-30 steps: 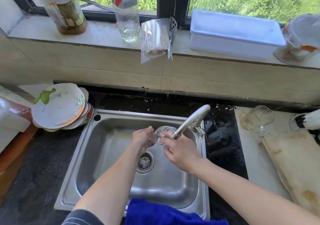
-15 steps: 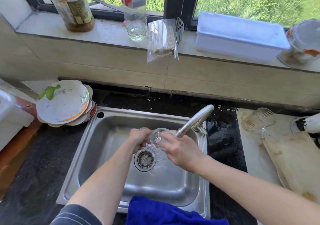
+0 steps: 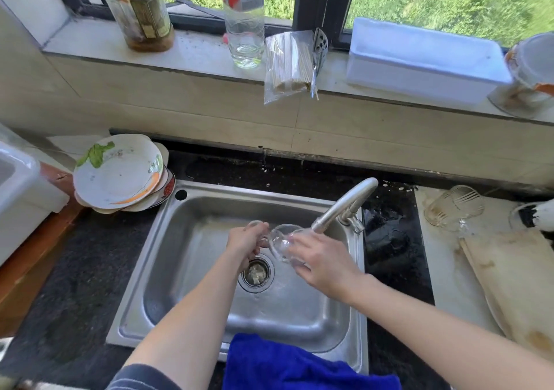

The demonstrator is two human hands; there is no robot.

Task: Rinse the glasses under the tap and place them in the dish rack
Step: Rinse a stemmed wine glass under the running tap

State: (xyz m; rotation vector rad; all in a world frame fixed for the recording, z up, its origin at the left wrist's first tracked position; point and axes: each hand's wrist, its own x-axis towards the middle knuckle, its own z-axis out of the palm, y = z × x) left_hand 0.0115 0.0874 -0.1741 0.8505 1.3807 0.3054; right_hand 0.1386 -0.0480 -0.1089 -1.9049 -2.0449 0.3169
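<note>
A clear glass mug is held tilted over the steel sink, just below the spout of the metal tap. My left hand grips its handle on the left side. My right hand wraps the mug's body from the right, fingers on the rim. I cannot tell if water is running. A second clear glass lies on its side on the pale counter at the right. No dish rack is in view.
Stacked dirty plates sit left of the sink. A blue cloth hangs over the sink's front edge. A worn wooden board lies at the right. Bottles, a bag of sticks and a white box line the windowsill.
The view has shifted slightly. My hands have turned the mug under the spout, and its open mouth now faces more toward me.
</note>
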